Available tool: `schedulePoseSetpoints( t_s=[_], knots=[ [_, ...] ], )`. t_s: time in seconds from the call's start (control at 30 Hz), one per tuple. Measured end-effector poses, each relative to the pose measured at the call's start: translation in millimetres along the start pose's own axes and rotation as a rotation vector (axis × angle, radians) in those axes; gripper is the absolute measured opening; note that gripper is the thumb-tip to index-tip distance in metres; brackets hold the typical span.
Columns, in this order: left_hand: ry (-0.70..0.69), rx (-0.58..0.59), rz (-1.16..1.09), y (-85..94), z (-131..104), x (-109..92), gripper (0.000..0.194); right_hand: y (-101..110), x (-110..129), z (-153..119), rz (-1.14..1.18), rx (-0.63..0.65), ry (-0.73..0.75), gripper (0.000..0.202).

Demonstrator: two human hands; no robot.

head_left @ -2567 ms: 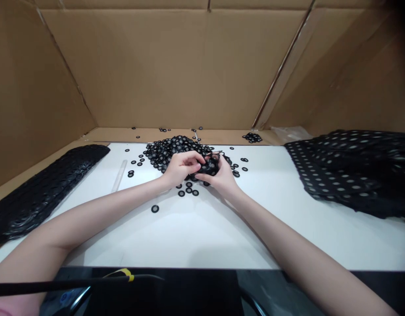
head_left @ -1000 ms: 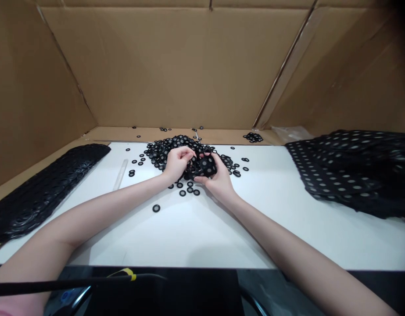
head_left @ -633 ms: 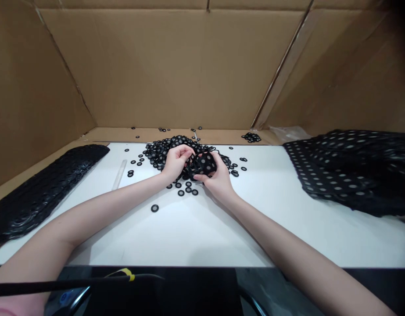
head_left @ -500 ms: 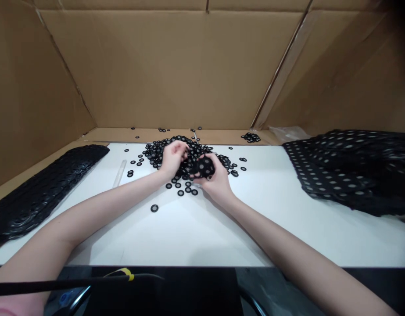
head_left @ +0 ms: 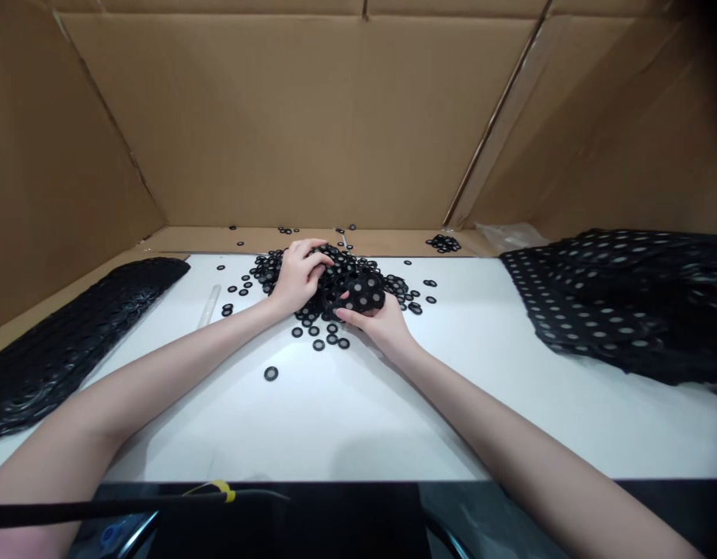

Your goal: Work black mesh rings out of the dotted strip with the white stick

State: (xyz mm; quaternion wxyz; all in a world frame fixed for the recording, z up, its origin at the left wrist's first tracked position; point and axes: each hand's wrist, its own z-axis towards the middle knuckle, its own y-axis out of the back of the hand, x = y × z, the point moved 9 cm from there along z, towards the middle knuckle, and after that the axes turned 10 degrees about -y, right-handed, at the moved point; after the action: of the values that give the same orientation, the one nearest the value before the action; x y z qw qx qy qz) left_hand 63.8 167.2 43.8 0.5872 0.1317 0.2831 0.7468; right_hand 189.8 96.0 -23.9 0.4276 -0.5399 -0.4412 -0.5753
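The right hand [head_left: 387,321] holds a bunched, spotted black piece [head_left: 363,293] between the thumb at its near edge and fingers mostly hidden behind it; the piece sits at the right front of a dark heap of small grey-centred discs [head_left: 268,269], in the middle of the white tabletop [head_left: 311,435]. A second ago the left hand [head_left: 301,273] had its fingertips pinched together at the left side of that piece; half a second ago it was drawn back and curled, and now it reaches over the heap with the fingers stretched out and spread a little. Whether its fingertips grip anything, I cannot tell. The two hands are further apart than they were, and the spotted piece now looks wider, with more of its spots in view

The surroundings stay as they were: one lone disc [head_left: 270,373] in front of the heap, a clear strip [head_left: 209,306] near the left forearm, a glossy black bundle [head_left: 72,349] along the left side, a large spotted black sheet [head_left: 620,310] crumpled at the right, and a small cluster of discs [head_left: 443,243] on the cardboard behind
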Motion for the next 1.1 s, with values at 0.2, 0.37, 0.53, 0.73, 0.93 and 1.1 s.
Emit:
schedulePoseSetpoints(
  t_s=[0.2, 0.37, 0.53, 0.73, 0.93, 1.1],
  knots=[
    [-0.253, 0.014, -0.193, -2.1, 4.3, -58.9, 0.019, 5.0, 5.3, -0.9, -0.06, -0.05, 0.039, 0.029],
    [-0.259, 0.046, -0.239, -13.1, 1.0, -63.1, 0.02, -3.3, 7.3, -2.1, -0.069, 0.066, 0.038, 0.03],
    [-0.263, 0.072, -0.281, -11.1, -1.2, -58.6, 0.025, -11.3, 7.4, -3.3, -0.047, 0.195, -0.01, 0.032],
    [0.004, 0.131, -0.455, -17.9, -4.2, -44.6, 0.033, -10.7, 0.7, 4.5, -0.077, 0.187, -0.004, 0.033],
    [0.324, 0.071, -0.745, -28.6, -8.7, -23.7, 0.025, -11.3, -0.6, 5.0, -0.126, 0.172, 0.028, 0.026],
    [0.018, 0.145, -0.471, -20.9, 0.0, -49.0, 0.015, -9.9, 2.8, 2.2, -0.223, 0.137, 0.048, 0.023]
  ],
)
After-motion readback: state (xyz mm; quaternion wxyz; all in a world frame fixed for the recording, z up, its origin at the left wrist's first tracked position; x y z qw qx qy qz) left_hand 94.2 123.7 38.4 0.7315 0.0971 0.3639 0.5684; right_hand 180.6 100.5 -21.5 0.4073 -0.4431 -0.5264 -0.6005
